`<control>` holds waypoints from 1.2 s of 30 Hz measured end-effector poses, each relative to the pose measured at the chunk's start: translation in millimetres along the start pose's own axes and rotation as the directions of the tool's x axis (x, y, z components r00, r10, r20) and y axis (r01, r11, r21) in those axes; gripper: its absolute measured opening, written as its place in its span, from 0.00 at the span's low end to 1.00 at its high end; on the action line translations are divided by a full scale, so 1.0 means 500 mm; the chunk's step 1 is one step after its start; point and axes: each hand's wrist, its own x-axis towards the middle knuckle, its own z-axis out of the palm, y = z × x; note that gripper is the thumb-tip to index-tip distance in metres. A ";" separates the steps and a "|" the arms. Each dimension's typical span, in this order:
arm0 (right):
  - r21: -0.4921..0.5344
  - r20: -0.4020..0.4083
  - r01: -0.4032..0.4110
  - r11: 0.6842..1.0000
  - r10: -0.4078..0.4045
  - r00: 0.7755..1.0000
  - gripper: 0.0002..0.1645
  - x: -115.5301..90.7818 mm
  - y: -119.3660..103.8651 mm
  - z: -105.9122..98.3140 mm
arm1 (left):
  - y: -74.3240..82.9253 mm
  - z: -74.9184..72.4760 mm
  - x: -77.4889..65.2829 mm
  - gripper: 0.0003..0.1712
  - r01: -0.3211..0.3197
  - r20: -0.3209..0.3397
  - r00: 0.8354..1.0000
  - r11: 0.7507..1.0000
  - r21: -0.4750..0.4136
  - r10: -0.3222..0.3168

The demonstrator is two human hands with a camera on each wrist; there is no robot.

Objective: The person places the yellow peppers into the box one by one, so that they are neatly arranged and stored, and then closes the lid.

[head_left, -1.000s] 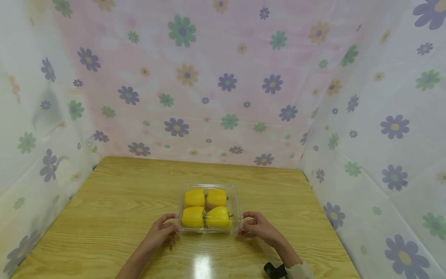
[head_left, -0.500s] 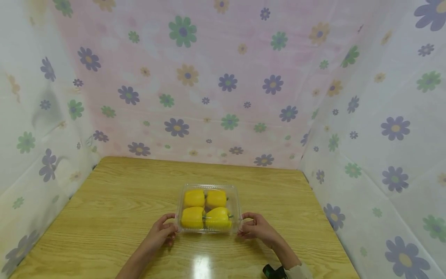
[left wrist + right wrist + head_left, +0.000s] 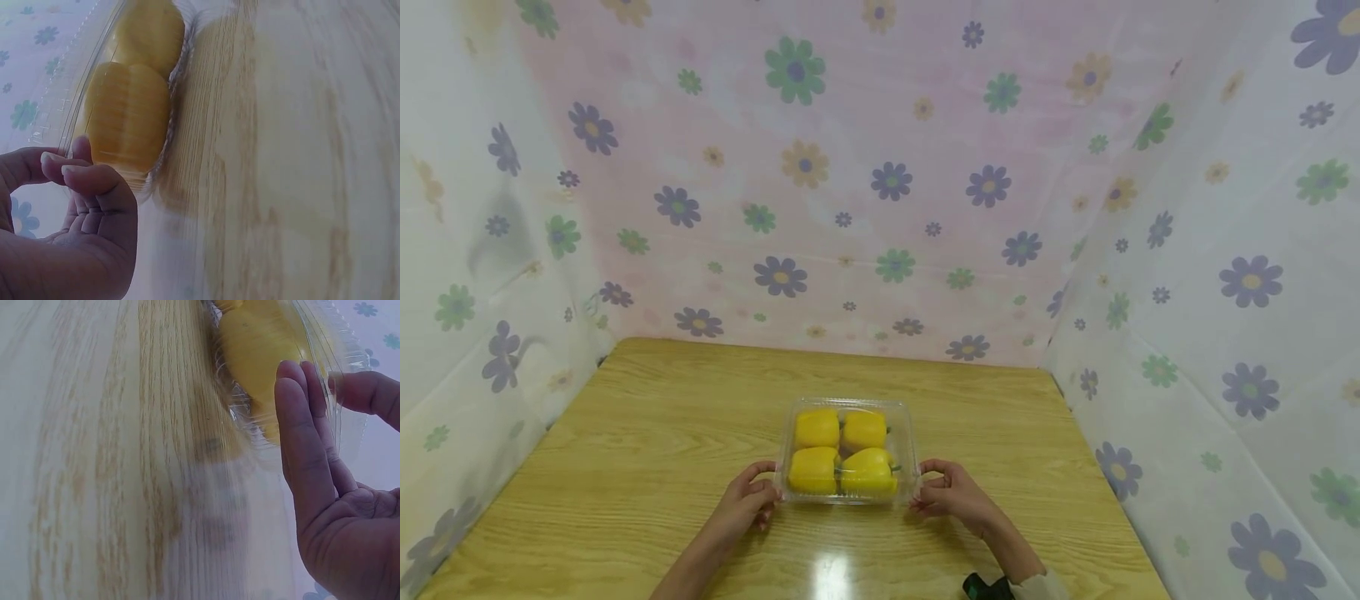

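A clear plastic clamshell container with several yellow bell peppers inside sits near the middle of the table, its lid down. My left hand pinches its left edge near the front corner; the left wrist view shows the fingertips curled against the plastic rim. On the opposite side, my right hand pinches the right edge, the rim caught between thumb and fingers in the right wrist view. Green stems show on the peppers.
A wood-grain table lies under everything, with a bright light reflection near its front. Flower-printed curtains enclose the back and both sides. A black device is by the right sleeve.
The head view has shifted very slightly, and the scene sits a touch lower in it. Both hands keep the same hold on the container, which has barely moved.
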 end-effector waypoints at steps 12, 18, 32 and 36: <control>0.008 0.009 -0.005 1.000 0.005 1.000 0.30 0.007 0.009 -0.002 | 0.006 0.005 0.000 0.27 0.015 -0.039 0.999 1.000 -0.020 -0.016; -0.007 0.040 0.041 0.999 -0.041 0.998 0.33 0.003 0.014 -0.004 | 0.007 0.002 -0.004 0.27 0.005 -0.018 1.000 1.000 0.021 -0.005; -0.019 0.071 0.069 0.997 -0.068 0.995 0.34 0.000 0.026 -0.003 | 0.008 0.003 -0.009 0.29 -0.017 0.001 1.000 0.998 0.059 0.017; -0.016 0.072 0.058 0.998 -0.057 0.996 0.35 -0.003 0.028 0.000 | 0.006 0.000 -0.007 0.29 -0.030 0.021 0.999 0.997 0.068 0.029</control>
